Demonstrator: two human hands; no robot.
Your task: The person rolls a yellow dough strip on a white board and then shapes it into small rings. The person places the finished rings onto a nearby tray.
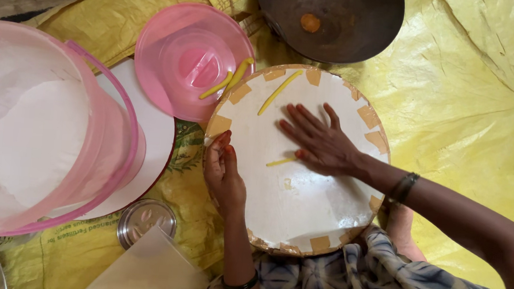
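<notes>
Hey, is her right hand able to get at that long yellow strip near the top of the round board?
Probably yes: the right hand lies flat on the round board, fingertips just short of the long yellow strip, with nothing between them.

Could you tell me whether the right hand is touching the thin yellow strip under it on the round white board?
Touching. The head view shows the right hand lying flat on the round white board, its palm covering one end of the yellow strip.
</notes>
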